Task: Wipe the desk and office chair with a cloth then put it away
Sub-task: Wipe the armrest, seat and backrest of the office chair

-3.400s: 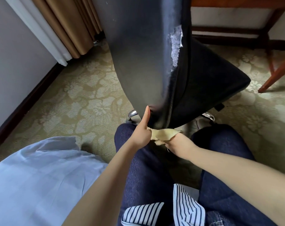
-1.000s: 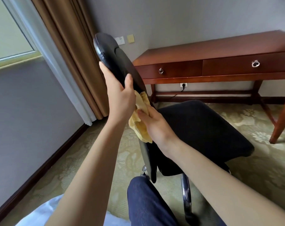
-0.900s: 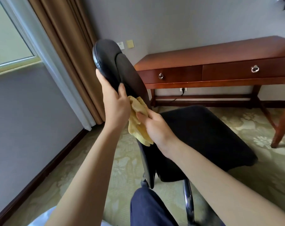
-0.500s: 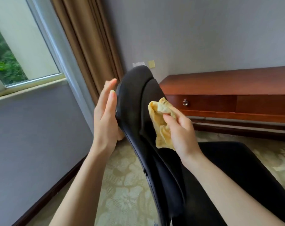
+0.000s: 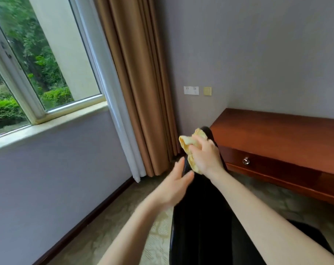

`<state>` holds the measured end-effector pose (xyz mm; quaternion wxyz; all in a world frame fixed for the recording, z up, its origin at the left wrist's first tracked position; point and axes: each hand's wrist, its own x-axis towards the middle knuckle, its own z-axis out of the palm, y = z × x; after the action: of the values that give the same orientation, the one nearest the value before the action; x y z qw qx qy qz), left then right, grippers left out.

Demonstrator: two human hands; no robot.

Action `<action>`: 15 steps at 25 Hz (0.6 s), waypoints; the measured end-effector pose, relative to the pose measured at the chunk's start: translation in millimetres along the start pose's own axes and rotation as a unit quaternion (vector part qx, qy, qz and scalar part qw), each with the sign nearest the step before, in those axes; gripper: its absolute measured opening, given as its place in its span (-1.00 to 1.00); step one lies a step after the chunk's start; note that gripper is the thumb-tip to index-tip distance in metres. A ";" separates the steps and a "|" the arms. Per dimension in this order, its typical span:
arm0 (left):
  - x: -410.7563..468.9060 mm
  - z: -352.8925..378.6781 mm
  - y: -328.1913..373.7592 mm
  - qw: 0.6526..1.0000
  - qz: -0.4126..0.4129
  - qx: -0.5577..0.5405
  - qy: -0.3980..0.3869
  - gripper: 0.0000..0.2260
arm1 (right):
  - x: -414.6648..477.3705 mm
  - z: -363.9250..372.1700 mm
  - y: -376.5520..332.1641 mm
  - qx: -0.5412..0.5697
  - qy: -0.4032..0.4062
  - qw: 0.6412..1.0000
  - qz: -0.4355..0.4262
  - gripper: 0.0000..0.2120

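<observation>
The black office chair's backrest [image 5: 198,217] stands straight in front of me, seen from behind and above. My right hand [image 5: 205,155] grips a crumpled yellow cloth [image 5: 187,142] and presses it against the top edge of the backrest. My left hand [image 5: 173,188] lies with straight fingers on the backrest's left edge, just below the cloth. The red-brown wooden desk [image 5: 277,134] with a ring-handled drawer [image 5: 245,161] stands behind the chair to the right. The chair's seat is mostly hidden by my right arm.
Brown curtains [image 5: 139,92] and a white sheer hang at the left of the corner, beside a window [image 5: 38,64] with a pale sill. Wall sockets [image 5: 191,90] sit above the desk's left end. Patterned carpet [image 5: 139,234] covers the floor along the dark skirting.
I have risen higher, so I now look down on the backrest. My right hand has carried the cloth from the backrest's front up to its top edge; my left hand has slid lower.
</observation>
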<state>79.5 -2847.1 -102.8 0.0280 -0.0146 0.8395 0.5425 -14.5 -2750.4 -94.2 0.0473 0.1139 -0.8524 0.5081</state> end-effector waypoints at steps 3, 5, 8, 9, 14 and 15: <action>-1.5 14.7 11.1 0.988 -0.038 0.148 -0.006 -0.39 | 3.3 -9.9 -11.8 -0.030 -0.080 0.995 0.043 -0.59; -6.8 22.5 16.9 0.964 -0.048 0.259 0.025 -0.30 | -2.5 -21.1 -9.4 0.014 -0.151 0.986 0.074 -0.61; -15.5 28.1 19.4 0.947 -0.070 0.305 0.071 -0.28 | -25.4 -37.2 3.5 0.094 -0.245 0.960 0.097 -0.60; -18.5 30.6 20.7 0.943 -0.083 0.311 0.080 -0.28 | -32.9 -42.3 8.6 0.113 -0.266 0.952 0.104 -0.59; -46.5 56.2 27.7 0.925 -0.141 0.330 0.128 -0.33 | -75.6 -74.4 31.5 0.136 -0.389 0.903 0.121 -0.57; -55.8 65.8 29.4 0.924 -0.156 0.320 0.139 -0.33 | -84.2 -82.3 34.4 0.120 -0.408 0.897 0.119 -0.58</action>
<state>135.6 -2775.3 -99.5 -0.0011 -0.2107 0.9510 0.2263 55.9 -2650.2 -100.7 -0.3791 0.2137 -0.7367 0.5176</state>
